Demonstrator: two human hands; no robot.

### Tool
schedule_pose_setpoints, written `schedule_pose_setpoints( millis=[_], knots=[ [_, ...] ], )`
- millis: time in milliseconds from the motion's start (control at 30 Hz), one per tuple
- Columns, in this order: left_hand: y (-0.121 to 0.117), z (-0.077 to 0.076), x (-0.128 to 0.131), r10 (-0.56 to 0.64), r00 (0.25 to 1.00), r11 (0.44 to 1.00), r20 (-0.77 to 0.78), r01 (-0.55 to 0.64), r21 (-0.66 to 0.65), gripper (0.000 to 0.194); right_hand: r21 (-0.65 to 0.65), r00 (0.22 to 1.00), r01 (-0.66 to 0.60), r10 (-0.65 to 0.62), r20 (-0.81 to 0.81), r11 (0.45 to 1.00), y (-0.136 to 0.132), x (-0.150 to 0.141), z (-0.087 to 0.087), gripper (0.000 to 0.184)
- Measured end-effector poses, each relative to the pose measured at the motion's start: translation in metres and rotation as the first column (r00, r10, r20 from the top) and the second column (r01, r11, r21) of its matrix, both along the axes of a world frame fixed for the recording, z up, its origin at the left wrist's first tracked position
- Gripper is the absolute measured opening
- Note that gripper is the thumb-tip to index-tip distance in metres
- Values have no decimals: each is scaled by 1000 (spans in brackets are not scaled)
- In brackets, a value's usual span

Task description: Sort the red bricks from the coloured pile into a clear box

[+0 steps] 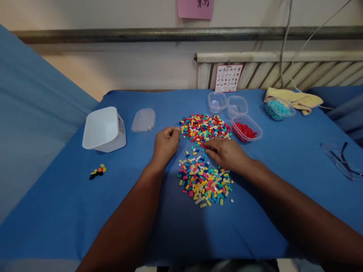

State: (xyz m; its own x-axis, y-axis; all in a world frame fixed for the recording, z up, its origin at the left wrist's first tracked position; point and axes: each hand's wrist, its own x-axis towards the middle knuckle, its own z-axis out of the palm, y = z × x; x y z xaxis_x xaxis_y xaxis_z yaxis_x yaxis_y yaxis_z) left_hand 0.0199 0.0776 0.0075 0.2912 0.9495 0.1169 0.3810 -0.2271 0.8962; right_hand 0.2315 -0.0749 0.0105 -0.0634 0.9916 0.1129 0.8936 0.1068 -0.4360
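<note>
Small coloured bricks lie in two heaps on the blue cloth: a far heap [204,126] and a near heap [204,182]. My left hand [166,144] rests at the far heap's left edge, fingers curled together in a loose fist; what it holds, if anything, is hidden. My right hand [225,153] lies between the heaps, fingertips pinched down on the bricks there. A clear tub of red bricks [246,128] stands just right of the far heap.
Two clear empty tubs [217,101] [237,105] stand behind the heap. A tub of teal bricks [279,108] sits by a yellow cloth [297,99]. White bin [104,129], clear lid [144,120], a few stray bricks [98,171] at left. Glasses [342,160] at right.
</note>
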Motion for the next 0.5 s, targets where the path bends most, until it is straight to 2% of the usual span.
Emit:
schedule_pose_setpoints(
  millis=[200,333,500],
  knots=[
    [1,-4,5,-12,982,1000,187,11,7,31,-19,997,68,-69,-28,997,-7,-4,-2,15],
    [2,-5,10,-37,978,998,204,26,55,32,-32,996,91,-91,4,995,-7,-8,2,14],
    [1,-6,10,-46,978,998,205,36,54,31,-50,993,102,-99,57,994,-7,-12,8,11]
  ],
)
